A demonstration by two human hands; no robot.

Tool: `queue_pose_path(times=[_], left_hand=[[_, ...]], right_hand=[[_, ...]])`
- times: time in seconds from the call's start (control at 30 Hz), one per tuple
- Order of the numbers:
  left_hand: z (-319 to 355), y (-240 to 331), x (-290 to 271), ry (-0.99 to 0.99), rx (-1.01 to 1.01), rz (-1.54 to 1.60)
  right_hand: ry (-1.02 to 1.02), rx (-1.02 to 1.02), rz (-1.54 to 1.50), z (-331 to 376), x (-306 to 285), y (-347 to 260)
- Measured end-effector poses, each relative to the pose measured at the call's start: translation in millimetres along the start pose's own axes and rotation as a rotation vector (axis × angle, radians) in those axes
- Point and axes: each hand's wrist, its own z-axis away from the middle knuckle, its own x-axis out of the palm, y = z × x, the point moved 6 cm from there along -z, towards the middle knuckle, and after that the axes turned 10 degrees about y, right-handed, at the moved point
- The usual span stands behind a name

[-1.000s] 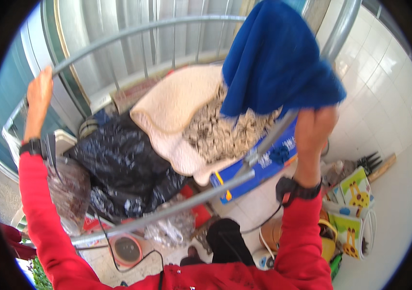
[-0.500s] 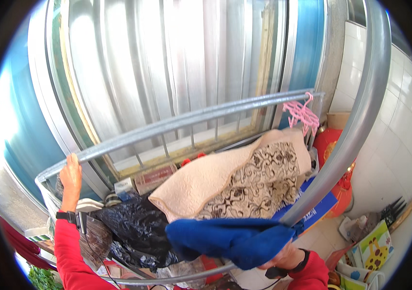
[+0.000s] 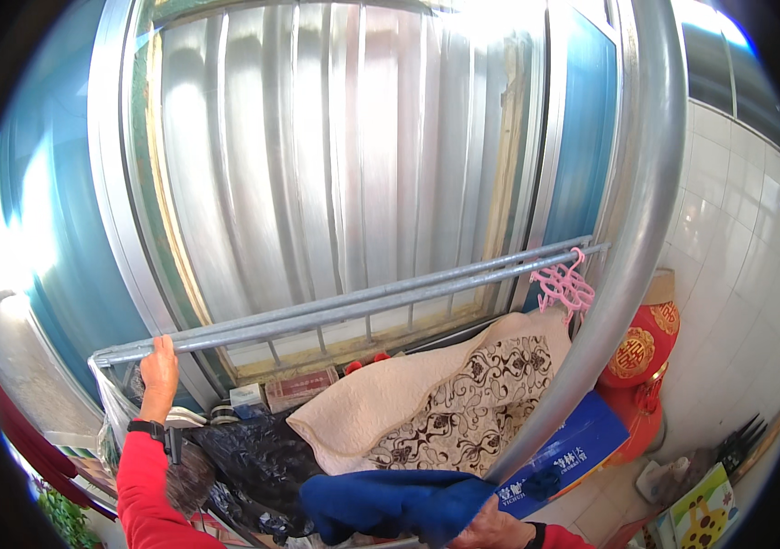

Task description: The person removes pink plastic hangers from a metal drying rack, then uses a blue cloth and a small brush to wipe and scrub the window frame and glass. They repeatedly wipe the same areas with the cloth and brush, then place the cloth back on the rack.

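Observation:
My left hand (image 3: pixel 159 371) is closed round the left end of a pair of grey metal rails (image 3: pixel 362 297) that run side by side in front of the window. At the lower edge, my right hand (image 3: pixel 492 528) grips a bunched dark blue cloth (image 3: pixel 381 503), its fingers partly hidden by the fabric. The cloth hangs to the left of that hand, in front of a cream quilted mat (image 3: pixel 381 389) with a dark scroll pattern. A thick, curved grey metal pipe (image 3: pixel 641 210) rises on the right, close above my right hand.
Pink plastic hangers (image 3: pixel 565 285) hang at the rails' right end. Below lie black plastic bags (image 3: pixel 257 457), small boxes (image 3: pixel 300 389) and a blue printed box (image 3: pixel 573 448). Red lanterns (image 3: pixel 641 343) stand by the white tiled wall (image 3: pixel 719 192) at right.
My view has tilted upward, so the rails, mat and cloth sit lower in the picture. My left hand stays on the rails, and the right keeps hold of the blue cloth.

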Motion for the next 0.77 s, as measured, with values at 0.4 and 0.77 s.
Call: queue_pose_path(times=[0.4, 0.77], left_hand=[[-18.0, 0.4, -3.6, -0.207, 0.050, 0.041], [-34.4, -0.5, 5.1, -0.458, 0.219, 0.019]], right_hand=[[-0.089, 0.326, 0.193, -25.4, 4.2, 16.8], [0.454, 0.795, -0.354, -130.8, 8.4, 44.5]])
